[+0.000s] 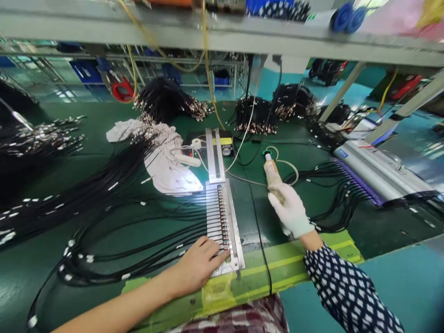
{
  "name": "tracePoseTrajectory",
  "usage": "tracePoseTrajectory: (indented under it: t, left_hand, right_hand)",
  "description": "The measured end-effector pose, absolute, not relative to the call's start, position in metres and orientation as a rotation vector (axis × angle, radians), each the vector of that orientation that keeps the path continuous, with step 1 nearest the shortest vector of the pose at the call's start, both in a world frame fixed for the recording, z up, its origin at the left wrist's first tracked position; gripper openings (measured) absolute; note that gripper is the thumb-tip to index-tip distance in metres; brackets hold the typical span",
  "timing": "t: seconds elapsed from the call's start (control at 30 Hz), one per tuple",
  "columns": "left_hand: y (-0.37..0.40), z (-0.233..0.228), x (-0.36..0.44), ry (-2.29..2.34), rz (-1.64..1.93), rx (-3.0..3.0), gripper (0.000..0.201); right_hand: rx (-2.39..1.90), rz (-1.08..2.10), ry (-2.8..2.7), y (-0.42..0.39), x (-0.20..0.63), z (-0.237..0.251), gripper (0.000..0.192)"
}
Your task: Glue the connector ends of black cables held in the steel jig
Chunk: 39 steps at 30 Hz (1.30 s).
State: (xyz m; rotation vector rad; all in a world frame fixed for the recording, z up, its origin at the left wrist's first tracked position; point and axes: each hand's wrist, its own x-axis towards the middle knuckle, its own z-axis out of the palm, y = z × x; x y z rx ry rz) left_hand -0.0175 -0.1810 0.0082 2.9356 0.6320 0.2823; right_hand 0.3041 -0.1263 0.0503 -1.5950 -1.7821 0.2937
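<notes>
My left hand (199, 263) is bare and rests flat on the near end of a long metal fixture (222, 217), fingers spread over the cable ends clamped in its slots. Several thin black cables (138, 231) run from the fixture off to the left. My right hand (290, 208), in a white glove, grips a tan pen-shaped tool (271, 173) with a cord at its far tip, held to the right of the fixture above the green table (104, 296).
A white cloth (163, 162) lies behind the fixture's left side. Bundles of black cables (166, 99) pile up at the back and left. A grey metal machine (374, 173) sits at right with cables feeding into it. Yellow-green tape (277, 268) marks the near edge.
</notes>
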Motion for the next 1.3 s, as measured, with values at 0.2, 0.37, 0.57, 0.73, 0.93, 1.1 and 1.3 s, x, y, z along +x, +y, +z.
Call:
tracePoseTrajectory:
  t: [0.2,0.37,0.57,0.73,0.93,1.1,1.3]
  left_hand:
    - [-0.183,0.007,-0.012,0.676,0.377,2.862,0.039]
    - [-0.182,-0.008,-0.012,0.636,0.502,2.921,0.038]
    - [-0.187,0.001,-0.016,0.628,0.364,2.989,0.048]
    - [-0.183,0.023,-0.014,0.735,0.478,2.768,0.036]
    - [-0.163,0.071,0.009,0.987,0.673,2.027,0.074]
    - [-0.163,0.090,0.019,0.895,0.509,1.883,0.077]
    - [-0.164,0.080,0.009,0.667,0.412,1.624,0.070]
  right_hand:
    - [-1.987,0.518,-1.408,-0.033,0.335,0.058,0.062]
    - [-1.734,0.767,-1.252,-0.019,0.338,0.048,0.056]
    - [-1.255,0.973,-1.110,-0.067,0.344,0.055,0.057]
    - [-0.789,1.198,-1.029,-0.114,0.315,0.068,0.060]
    - [-0.695,1.407,-1.143,-0.153,0.243,0.063,0.074]
    - [-0.632,1.292,-1.141,-0.152,0.242,0.077,0.068]
    - [-0.603,1.310,-1.179,-0.150,0.269,0.076,0.041]
